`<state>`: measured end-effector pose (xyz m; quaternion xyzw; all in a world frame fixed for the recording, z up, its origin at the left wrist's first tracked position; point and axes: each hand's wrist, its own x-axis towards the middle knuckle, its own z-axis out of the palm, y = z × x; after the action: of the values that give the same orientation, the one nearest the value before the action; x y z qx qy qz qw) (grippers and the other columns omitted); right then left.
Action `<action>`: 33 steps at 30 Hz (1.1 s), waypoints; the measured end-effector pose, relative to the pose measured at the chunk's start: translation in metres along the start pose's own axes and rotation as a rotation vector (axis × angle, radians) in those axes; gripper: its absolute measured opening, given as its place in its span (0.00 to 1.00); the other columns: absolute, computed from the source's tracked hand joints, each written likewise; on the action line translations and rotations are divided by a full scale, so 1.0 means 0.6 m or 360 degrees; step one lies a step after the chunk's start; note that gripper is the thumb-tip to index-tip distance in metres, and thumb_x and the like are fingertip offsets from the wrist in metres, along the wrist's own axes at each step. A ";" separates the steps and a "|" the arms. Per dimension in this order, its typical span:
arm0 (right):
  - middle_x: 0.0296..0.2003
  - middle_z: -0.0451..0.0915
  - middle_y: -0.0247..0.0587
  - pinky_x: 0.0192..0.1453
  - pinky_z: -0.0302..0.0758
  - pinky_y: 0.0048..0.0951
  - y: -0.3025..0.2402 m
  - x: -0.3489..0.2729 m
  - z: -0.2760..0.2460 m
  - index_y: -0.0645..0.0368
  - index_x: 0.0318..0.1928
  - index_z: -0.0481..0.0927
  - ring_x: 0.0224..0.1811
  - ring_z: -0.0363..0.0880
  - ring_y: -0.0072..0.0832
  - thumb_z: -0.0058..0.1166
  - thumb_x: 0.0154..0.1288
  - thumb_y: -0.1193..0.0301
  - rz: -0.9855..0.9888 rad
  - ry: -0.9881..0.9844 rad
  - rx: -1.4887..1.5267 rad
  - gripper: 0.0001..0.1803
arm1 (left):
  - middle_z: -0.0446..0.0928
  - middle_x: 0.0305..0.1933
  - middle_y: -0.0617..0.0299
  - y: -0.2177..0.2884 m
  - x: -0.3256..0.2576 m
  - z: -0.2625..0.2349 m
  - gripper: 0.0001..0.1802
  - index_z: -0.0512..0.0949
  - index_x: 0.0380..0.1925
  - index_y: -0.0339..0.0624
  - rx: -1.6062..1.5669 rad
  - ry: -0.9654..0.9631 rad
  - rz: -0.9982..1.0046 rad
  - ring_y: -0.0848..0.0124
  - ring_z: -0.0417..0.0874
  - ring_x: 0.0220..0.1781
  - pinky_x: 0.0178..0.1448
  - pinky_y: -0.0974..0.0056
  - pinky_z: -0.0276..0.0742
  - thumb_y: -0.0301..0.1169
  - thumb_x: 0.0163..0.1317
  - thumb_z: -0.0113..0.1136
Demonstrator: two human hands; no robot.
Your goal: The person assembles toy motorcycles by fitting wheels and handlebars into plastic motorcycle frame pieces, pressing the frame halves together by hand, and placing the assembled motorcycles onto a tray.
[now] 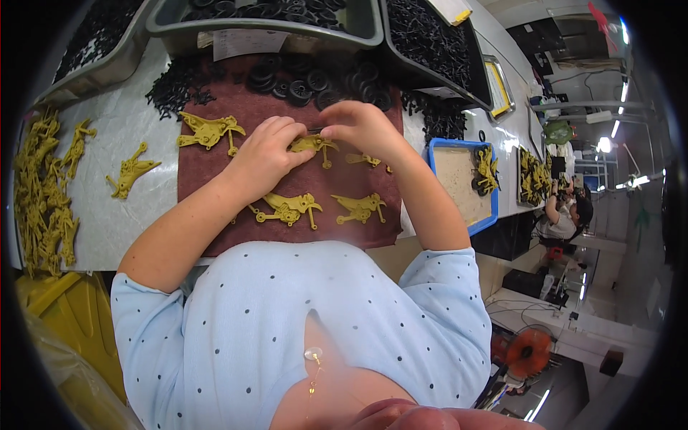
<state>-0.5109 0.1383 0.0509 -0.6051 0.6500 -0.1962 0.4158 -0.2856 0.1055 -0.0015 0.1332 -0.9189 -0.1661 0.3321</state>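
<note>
Over a dark red cloth (215,172), my left hand (266,154) is closed on a yellow plastic toy frame (315,145), shaped like a small motorcycle body. Just to its right, my right hand (360,129) has thumb and finger curled at the frame's upper edge. A thin dark piece shows by those fingertips, too small to make out. More such yellow frames lie on the cloth: one at upper left (210,132), two nearer me (288,209) (360,208), and one partly under my right forearm (364,159).
Black wheels (299,89) and small black parts (175,87) lie along the cloth's far edge. Beyond stand grey bins (265,36) of black parts. Yellow frames are heaped at left (43,193). A blue-rimmed tray (459,147) stands right; a co-worker (566,218) sits farther off.
</note>
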 end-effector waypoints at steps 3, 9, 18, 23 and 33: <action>0.37 0.85 0.39 0.46 0.77 0.26 0.018 -0.018 -0.061 0.60 0.47 0.83 0.39 0.81 0.24 0.60 0.61 0.75 0.0007 0.0494 -0.0162 0.13 | 0.76 0.48 0.55 0.002 -0.002 -0.005 0.15 0.86 0.39 0.48 0.0059 -0.0035 -0.0031 0.56 0.74 0.54 0.60 0.55 0.70 0.28 0.48 0.60; 0.35 0.85 0.47 0.46 0.78 0.36 0.162 -0.077 -0.202 0.59 0.37 0.86 0.39 0.84 0.41 0.60 0.59 0.74 0.0240 0.0936 -0.0850 0.07 | 0.77 0.50 0.53 0.001 0.009 -0.012 0.17 0.86 0.39 0.47 0.0152 -0.0094 -0.0020 0.56 0.74 0.56 0.62 0.55 0.68 0.28 0.48 0.57; 0.34 0.84 0.52 0.46 0.77 0.40 0.204 -0.062 -0.157 0.61 0.32 0.84 0.40 0.83 0.46 0.70 0.51 0.62 0.0900 0.0943 -0.1284 0.15 | 0.76 0.53 0.51 0.017 0.025 -0.072 0.16 0.82 0.43 0.43 0.0203 -0.0040 -0.0040 0.55 0.74 0.57 0.64 0.51 0.66 0.25 0.50 0.64; 0.28 0.80 0.54 0.42 0.76 0.44 0.166 -0.078 -0.147 0.64 0.32 0.80 0.35 0.80 0.51 0.68 0.51 0.66 0.0385 0.1028 -0.1374 0.15 | 0.77 0.50 0.55 0.009 0.022 -0.171 0.13 0.82 0.39 0.40 0.0288 0.0054 -0.0195 0.58 0.75 0.55 0.59 0.53 0.69 0.25 0.51 0.65; 0.31 0.79 0.30 0.37 0.75 0.19 -0.087 -0.001 0.005 0.65 0.41 0.77 0.33 0.77 0.15 0.64 0.57 0.80 -0.0025 0.0355 0.0052 0.12 | 0.78 0.52 0.56 -0.026 -0.089 -0.147 0.17 0.83 0.39 0.42 0.0506 -0.0105 -0.0572 0.60 0.76 0.54 0.54 0.56 0.71 0.29 0.45 0.68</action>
<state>-0.4758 0.1296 0.0890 -0.5778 0.6842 -0.2761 0.3491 -0.1861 0.0909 0.0259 0.3398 -0.9054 -0.0801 0.2417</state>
